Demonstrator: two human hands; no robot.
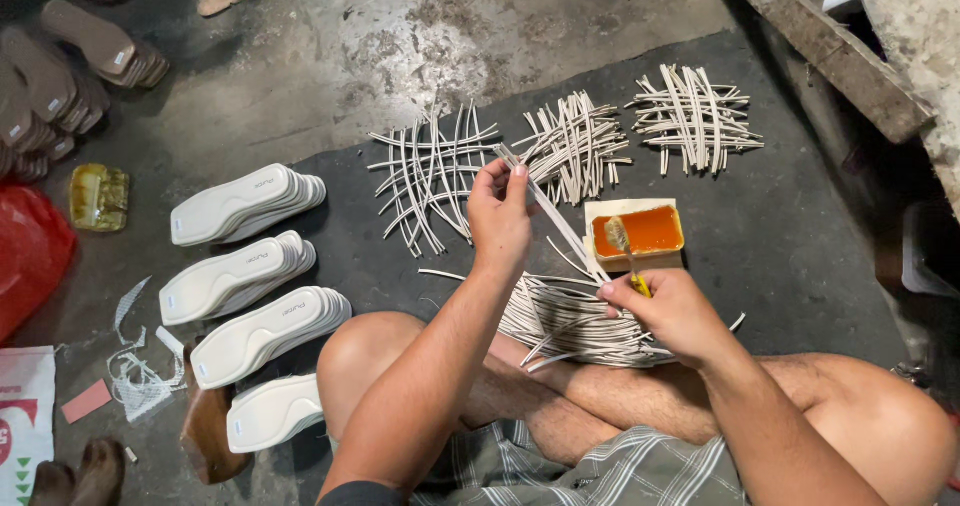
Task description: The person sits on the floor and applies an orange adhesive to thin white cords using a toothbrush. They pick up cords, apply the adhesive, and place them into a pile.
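at the bottom of the frame the person sits cross-legged on the floor, bare knees spread wide over plaid shorts. the right hand (672,311), right of centre, has its grip pressed together around the yellow handle of a small brush (624,249), whose bristles sit over the orange glue in a shallow tray (640,232). just below that hand, a loose heap of pale strips (565,321) lies against the shins. the left hand (500,211), at centre, is raised, its fingertips pinching one thin pale strip (552,216) that slants down toward the tray. on the dark mat (800,236) beyond, three criss-crossed bundles of strips (575,146) lie in a row across the upper middle. at the left, stacks of white insoles (250,296) fan out on the concrete, with tan soles (60,76) piled in the upper left corner.
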